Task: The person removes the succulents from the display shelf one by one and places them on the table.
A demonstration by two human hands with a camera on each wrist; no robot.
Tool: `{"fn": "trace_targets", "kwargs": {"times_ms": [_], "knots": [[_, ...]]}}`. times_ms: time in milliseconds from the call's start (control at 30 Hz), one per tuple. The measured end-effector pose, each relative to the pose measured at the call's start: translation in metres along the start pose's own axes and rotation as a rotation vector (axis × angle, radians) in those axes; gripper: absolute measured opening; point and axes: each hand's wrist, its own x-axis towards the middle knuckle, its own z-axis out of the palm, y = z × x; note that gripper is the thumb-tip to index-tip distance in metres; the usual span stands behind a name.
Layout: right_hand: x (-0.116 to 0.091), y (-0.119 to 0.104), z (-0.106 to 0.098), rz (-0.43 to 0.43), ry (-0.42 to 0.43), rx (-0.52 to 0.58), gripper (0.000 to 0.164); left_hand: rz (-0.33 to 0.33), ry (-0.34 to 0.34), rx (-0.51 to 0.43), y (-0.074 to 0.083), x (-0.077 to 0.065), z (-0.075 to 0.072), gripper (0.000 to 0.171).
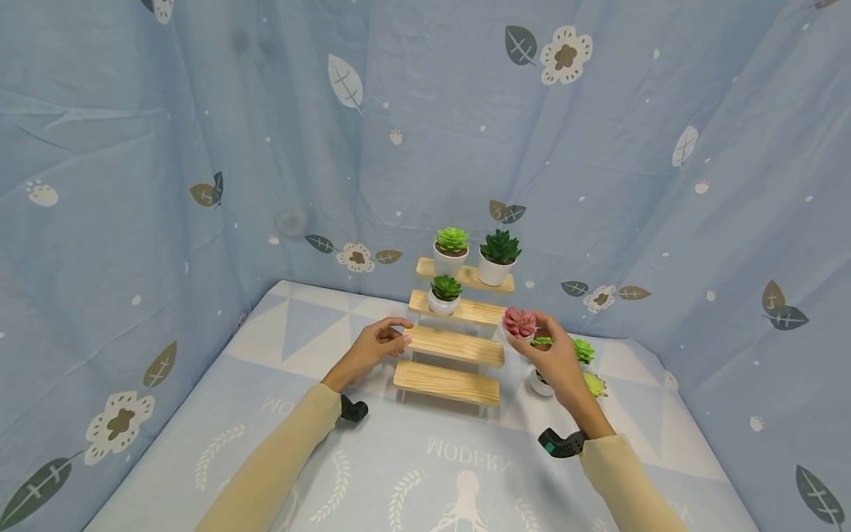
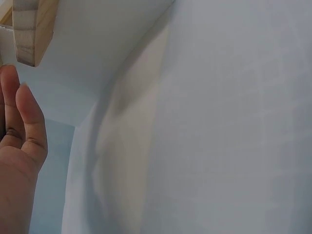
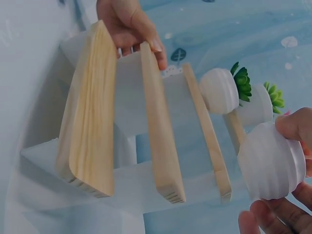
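My right hand (image 1: 550, 357) grips a white ribbed pot holding a pink succulent (image 1: 519, 323), raised at the right end of the wooden tiered plant stand (image 1: 454, 346). In the right wrist view, thumb and fingers wrap the white pot (image 3: 269, 161). At the stand's left end, my left hand (image 1: 374, 349) holds the second step from the bottom, with fingers above and below its end. Two potted succulents, one light green (image 1: 451, 244) and one dark green (image 1: 499, 255), stand on the top step. Another green succulent (image 1: 445, 294) sits on the step beneath, towards the left.
Behind my right wrist, several more potted succulents (image 1: 583, 351) stand on the table, partly hidden. A patterned cloth (image 1: 319, 458) covers the table. Blue printed curtains (image 1: 432, 148) close in the back and sides.
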Motion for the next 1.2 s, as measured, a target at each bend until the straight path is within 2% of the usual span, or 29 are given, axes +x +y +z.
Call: {"fn": "trace_targets", "kwargs": {"times_ms": [167,433,700,1000,1200], "knots": [[-0.005,0.003,-0.002,0.019,-0.008,0.014,0.076,-0.013,-0.005,-0.017,0.002,0.0,0.0,0.041],[-0.014,0.01,-0.006,0.009,0.011,0.032,0.07,0.002,-0.012,0.005,0.023,-0.009,0.005,0.045],[-0.021,0.02,-0.01,0.019,0.029,0.002,0.074,-0.012,-0.004,0.001,0.005,-0.001,0.001,0.042],[-0.032,0.029,-0.015,0.021,0.04,0.019,0.071,-0.001,0.005,0.005,0.002,-0.001,-0.001,0.041],[-0.042,0.04,-0.018,0.079,0.032,0.008,0.075,0.005,-0.002,0.026,0.001,-0.001,-0.001,0.044]]}}
